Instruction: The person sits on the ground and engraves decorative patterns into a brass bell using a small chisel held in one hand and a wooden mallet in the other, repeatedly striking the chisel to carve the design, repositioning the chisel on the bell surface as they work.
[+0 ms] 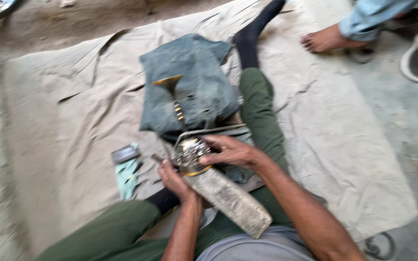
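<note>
Brass-rimmed metal piece (192,155) sits on end of a wooden block (228,195) across the lap; looks hard, prob. heavy, slick w/ ornate surface, best held by rim. Left hand (174,180) cups its near side, right hand (231,151) clamps top. Beyond: denim cloth (194,87), brass stem (172,94).

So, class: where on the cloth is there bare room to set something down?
Free: the sheet left of the denim bundle, and right of the outstretched leg. Crowded: around both hands at the metal piece.

A beige cloth (73,111) covers the dirt floor (73,24), bearing folded denim (199,82).
</note>
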### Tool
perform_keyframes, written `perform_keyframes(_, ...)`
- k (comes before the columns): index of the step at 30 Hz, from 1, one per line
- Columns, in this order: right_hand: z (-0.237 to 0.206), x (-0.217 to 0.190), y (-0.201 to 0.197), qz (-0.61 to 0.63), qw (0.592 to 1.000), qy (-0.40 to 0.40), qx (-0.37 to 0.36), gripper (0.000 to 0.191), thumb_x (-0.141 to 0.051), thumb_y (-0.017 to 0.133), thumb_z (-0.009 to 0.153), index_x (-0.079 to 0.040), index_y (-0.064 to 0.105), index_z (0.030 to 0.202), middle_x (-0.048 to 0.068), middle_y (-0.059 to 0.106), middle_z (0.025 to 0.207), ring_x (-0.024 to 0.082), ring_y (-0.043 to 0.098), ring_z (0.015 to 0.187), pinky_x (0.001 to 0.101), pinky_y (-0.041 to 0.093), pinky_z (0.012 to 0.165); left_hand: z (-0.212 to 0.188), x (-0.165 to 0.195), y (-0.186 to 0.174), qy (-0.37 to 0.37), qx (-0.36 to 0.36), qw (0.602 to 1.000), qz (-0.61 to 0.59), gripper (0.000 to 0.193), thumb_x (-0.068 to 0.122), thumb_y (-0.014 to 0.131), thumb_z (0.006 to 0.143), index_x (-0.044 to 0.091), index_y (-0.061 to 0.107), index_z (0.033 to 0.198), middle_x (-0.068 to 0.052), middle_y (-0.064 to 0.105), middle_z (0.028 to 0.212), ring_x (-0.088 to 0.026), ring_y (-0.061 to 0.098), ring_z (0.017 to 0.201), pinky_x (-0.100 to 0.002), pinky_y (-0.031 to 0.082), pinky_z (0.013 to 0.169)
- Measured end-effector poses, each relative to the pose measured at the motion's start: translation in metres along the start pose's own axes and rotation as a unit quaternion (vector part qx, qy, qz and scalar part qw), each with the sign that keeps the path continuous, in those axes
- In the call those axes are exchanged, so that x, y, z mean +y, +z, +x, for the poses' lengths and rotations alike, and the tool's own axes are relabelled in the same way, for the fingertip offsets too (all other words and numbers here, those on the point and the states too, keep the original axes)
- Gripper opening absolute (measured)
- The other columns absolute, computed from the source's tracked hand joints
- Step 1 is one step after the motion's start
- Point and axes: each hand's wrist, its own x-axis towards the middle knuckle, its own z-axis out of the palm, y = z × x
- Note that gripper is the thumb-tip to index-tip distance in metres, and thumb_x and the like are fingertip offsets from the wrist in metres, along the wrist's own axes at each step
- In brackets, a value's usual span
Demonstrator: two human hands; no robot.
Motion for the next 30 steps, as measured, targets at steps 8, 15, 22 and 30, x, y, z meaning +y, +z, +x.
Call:
perform_keyframes(8,-0.079,0.108,-0.033,-0.236,0.891,-0.183,0.341,0.031,-0.006,0.065,0.102,-0.005,0.066,0.133,0.012,0.073,0.122,0.021,0.073,0.113,0.0322,0.059,0.099,-0.005,0.033,-0.018,0.076,0.006,0.993,-0.095,0.018,0.027,0.059,0.105,0.01,0.054,0.103,0.001,0.052,0.082,-0.009,0.048,0.069,-0.026,0.039,0.059)
perform_keyframes(15,-0.164,0.192,-0.038,-0.51,0.769,-0.081,0.376,0.047,0.0,0.077,0.078,-0.009,0.071,0.124,0.018,0.065,0.137,0.034,0.065,0.122,0.0416,0.056,0.1,-0.037,0.074,-0.025,0.138,-0.052,0.987,-0.059,0.018,0.026,0.054,0.109,0.008,0.053,0.11,-0.001,0.055,0.089,-0.01,0.051,0.077,-0.025,0.041,0.065)
perform_keyframes(22,-0.18,0.219,-0.039,-0.416,0.772,-0.14,0.46,0.034,-0.006,0.079,0.094,-0.006,0.068,0.125,0.019,0.068,0.129,0.031,0.069,0.117,0.0385,0.057,0.102,-0.086,0.085,-0.058,0.101,-0.169,0.98,0.022,0.016,0.023,0.05,0.112,0.007,0.052,0.114,-0.003,0.055,0.088,-0.011,0.051,0.076,-0.025,0.04,0.063)
perform_keyframes(30,-0.237,0.228,-0.067,-0.144,0.823,-0.132,0.533,0.027,-0.004,0.075,0.095,-0.006,0.065,0.12,0.017,0.068,0.118,0.027,0.071,0.109,0.0369,0.06,0.097,-0.136,0.142,-0.076,0.022,-0.578,0.657,0.484,0.021,0.011,0.066,0.1,0.003,0.073,0.118,-0.011,0.069,0.097,-0.022,0.065,0.081,-0.039,0.056,0.075)
